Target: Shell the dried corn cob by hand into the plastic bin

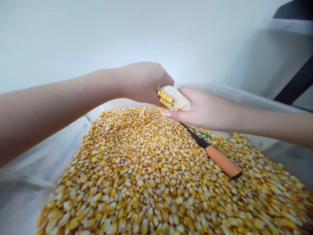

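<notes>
A mostly bare white corn cob (177,97) with a patch of yellow kernels on its near side is held above a heap of loose corn kernels (146,163). My left hand (146,81) is closed around the cob's left end, its fingertips hidden behind. My right hand (202,106) grips the other end, with the thumb stretched along the underside near the remaining kernels. Below my right hand, a screwdriver-like tool (223,161) with an orange handle and a dark, thin shaft lies on the kernels; its tip is partly hidden.
The kernels fill a translucent plastic bin (246,94). Something thin and green (204,134) lies beside the tool's shaft. A pale wall (97,36) rises behind, and a dark frame (297,80) stands at the right.
</notes>
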`<state>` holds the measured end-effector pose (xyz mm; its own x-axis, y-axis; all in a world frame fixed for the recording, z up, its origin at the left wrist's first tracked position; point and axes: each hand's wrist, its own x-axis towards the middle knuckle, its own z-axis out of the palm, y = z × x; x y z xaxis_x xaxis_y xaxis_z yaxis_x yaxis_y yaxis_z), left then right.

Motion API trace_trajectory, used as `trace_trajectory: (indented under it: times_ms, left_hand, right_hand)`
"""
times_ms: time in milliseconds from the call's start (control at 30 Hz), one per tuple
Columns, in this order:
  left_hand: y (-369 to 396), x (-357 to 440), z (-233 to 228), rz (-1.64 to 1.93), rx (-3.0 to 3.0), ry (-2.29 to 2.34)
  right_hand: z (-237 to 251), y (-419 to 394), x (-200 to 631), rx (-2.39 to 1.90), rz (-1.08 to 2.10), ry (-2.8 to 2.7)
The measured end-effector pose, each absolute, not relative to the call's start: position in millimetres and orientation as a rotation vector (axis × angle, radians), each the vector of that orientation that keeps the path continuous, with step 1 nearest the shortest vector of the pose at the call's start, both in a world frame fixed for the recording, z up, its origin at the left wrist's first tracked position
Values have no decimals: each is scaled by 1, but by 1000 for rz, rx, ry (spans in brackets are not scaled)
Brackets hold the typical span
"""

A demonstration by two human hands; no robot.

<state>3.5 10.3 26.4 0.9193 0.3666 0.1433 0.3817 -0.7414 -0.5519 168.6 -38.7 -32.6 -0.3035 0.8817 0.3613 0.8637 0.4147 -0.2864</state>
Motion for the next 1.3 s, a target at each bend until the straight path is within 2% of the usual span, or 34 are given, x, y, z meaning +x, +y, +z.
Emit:
trace_trajectory:
  times_ms: [133, 400, 700, 767, 1167, 1300]
  left_hand:
    - [13, 3, 25, -35, -2491, -487]
    - [29, 7, 20, 68, -2474, -664]
    - [27, 2, 23, 94, -2553, -592]
    - [24, 0, 25, 67, -2586, -553]
    - [18, 1, 29, 9, -2649, -705]
    - [25, 1, 29, 135, -2723, -819]
  right_hand:
    - [-35, -39, 168, -1481, 62, -2261]
    - [-32, -36, 176, -1385, 330, -2378]
    - [-22, -35, 180, -1294, 1014, -2401]
    - [-23, -35, 180, -1290, 1067, -2368]
    - [-32, -34, 174, -1505, 381, -2241]
    - [-28, -29, 179, -1645, 378, -2339]
